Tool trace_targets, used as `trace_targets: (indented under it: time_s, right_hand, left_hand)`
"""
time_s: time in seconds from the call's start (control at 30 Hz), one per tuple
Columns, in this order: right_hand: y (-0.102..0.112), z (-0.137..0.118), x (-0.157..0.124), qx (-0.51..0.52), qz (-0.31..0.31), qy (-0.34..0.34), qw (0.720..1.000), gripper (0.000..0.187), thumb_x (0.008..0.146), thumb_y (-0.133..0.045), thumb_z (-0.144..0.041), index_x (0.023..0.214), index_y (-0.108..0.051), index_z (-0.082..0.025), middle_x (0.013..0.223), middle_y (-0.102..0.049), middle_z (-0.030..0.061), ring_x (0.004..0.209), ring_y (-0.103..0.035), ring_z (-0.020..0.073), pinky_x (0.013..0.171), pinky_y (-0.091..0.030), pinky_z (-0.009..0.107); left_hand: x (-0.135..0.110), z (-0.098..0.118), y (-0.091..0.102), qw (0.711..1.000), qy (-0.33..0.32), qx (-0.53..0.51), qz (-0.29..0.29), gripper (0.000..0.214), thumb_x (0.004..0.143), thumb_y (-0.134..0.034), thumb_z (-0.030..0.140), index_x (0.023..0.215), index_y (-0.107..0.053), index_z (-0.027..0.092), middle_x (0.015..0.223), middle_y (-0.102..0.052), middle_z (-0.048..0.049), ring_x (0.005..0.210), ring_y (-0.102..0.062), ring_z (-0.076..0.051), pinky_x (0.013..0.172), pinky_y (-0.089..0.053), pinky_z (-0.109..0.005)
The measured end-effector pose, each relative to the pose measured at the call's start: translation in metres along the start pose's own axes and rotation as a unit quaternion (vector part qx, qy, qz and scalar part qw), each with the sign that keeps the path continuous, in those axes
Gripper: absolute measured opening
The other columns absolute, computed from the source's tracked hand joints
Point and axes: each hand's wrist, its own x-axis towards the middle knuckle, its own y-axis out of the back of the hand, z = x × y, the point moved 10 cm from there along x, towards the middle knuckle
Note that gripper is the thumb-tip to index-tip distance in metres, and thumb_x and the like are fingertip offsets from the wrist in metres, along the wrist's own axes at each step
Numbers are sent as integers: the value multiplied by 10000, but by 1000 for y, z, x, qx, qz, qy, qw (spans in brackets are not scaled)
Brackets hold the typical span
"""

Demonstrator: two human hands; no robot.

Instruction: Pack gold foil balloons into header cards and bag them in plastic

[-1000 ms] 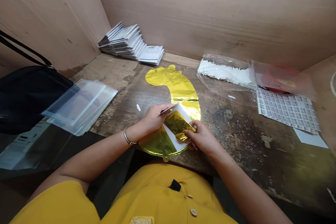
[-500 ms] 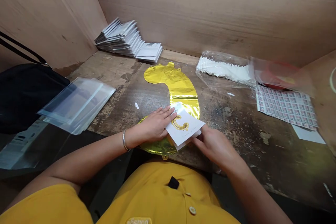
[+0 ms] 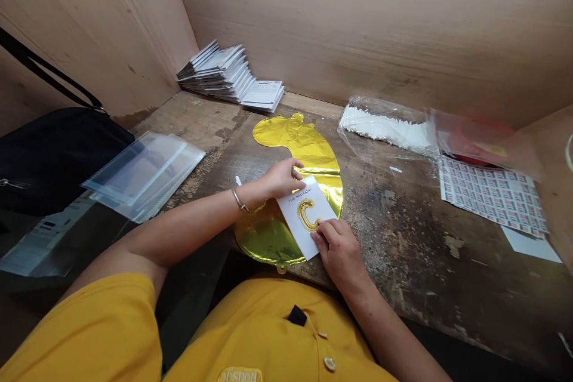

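Observation:
A white card [image 3: 305, 218] printed "FOIL BALLOONS" with a gold letter C lies on a large gold foil balloon [image 3: 301, 144], which is flat and curved. My right hand [image 3: 339, 252] grips the card's lower right edge, with the fingers over the card. My left hand [image 3: 282, 179] rests on the foil just beyond the card's upper left corner, its fingers loosely curled and holding nothing. The card hides the middle of the balloon.
A worn wooden table [image 3: 403, 250] sits between plywood walls [image 3: 358, 24]. Behind the balloon leans a stack of white cards [image 3: 219, 74]. Clear plastic sleeves [image 3: 143, 176] and a black bag [image 3: 54, 161] lie left; a plastic bag of white pieces [image 3: 385, 128] and a printed label sheet [image 3: 492, 194] lie right.
The card has come down flat on the balloon with its printed face up. My left hand has let go and moved up and left, and my right hand has moved onto the card's edge.

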Motion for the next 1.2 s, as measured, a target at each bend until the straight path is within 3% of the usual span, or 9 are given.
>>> trace_targets:
  time_s: [0.17, 0.37, 0.47, 0.57, 0.77, 0.9, 1.0, 1.1, 1.2]
  right_hand:
    - [17, 11, -4, 5, 44, -36, 998, 99, 901, -559, -286, 890, -607, -201, 939, -643, 101, 942, -575, 272, 857, -505, 446]
    - [39, 64, -14, 335, 104, -200, 915, 589, 858, -595, -505, 1338, -503, -176, 1241, -630, 166, 1142, -600, 317, 922, -518, 504]
    - [33, 41, -3, 421, -9, -124, 899, 438, 953, -438, -456, 1236, -618, -173, 1044, -736, 122, 989, -689, 299, 856, -565, 468]
    - [62, 11, 9, 228, 56, 6, 972, 359, 945, -499, -269, 1276, -614, -192, 1183, -701, 93, 1046, -676, 287, 929, -546, 432]
    - [63, -51, 12, -29, 93, 237, 967, 627, 856, -552, -25, 1447, -437, -202, 1387, -556, 121, 1361, -422, 290, 1115, -389, 474]
    - [58, -8, 14, 134, 63, 45, 988, 669, 841, -645, -259, 1464, -402, -260, 1568, -295, 87, 1439, -252, 342, 1121, -313, 577]
    - [23, 30, 7, 424, 29, -166, 890, 798, 833, -581, -572, 1489, -344, -185, 1511, -393, 164, 1341, -434, 357, 1022, -447, 546]
    - [-21, 26, 4, 538, -21, -270, 798, 781, 763, -605, -658, 1319, -554, -112, 1274, -632, 192, 1146, -614, 361, 890, -550, 474]
    - [-23, 38, -1, 450, 21, -333, 828, 593, 730, -682, -583, 1078, -678, -103, 1033, -740, 155, 986, -684, 350, 820, -573, 423]
  left_hand:
    - [-8, 8, -19, 987, 38, -27, -153, 189, 648, -758, 282, 735, -686, 130, 642, -661, -1, 559, -580, -134, 509, -412, -211]
    - [-59, 35, -10, 948, -48, -295, -108, 357, 714, -733, 403, 894, -657, 105, 800, -669, -41, 684, -594, -131, 634, -453, -236]
    - [-77, 34, -6, 937, -56, -340, -52, 384, 722, -742, 447, 884, -663, 109, 812, -668, -52, 727, -605, -147, 672, -467, -255]
    - [-88, 21, 8, 931, -48, -353, 76, 452, 625, -835, 442, 914, -680, 132, 950, -687, -80, 894, -625, -198, 756, -486, -272]
    - [-98, 8, -44, 792, 17, -611, -2, 656, 612, -846, 506, 1117, -648, 138, 1138, -680, -152, 990, -661, -272, 843, -526, -376]
    - [-98, -18, -38, 741, 31, -663, 99, 582, 534, -915, 348, 1020, -676, 134, 1084, -712, -122, 1024, -659, -264, 949, -499, -397]
    - [-99, -25, -34, 735, 22, -664, 136, 591, 506, -918, 381, 983, -678, 128, 1052, -723, -120, 999, -670, -269, 972, -491, -430]
    - [-100, -19, -39, 771, 1, -617, 157, 574, 557, -874, 445, 993, -684, 122, 1092, -712, -133, 1043, -655, -288, 987, -484, -445]
    - [-101, -12, -34, 861, -20, -492, 123, 449, 718, -753, 428, 1048, -685, 131, 1103, -708, -124, 1032, -659, -269, 953, -507, -430]
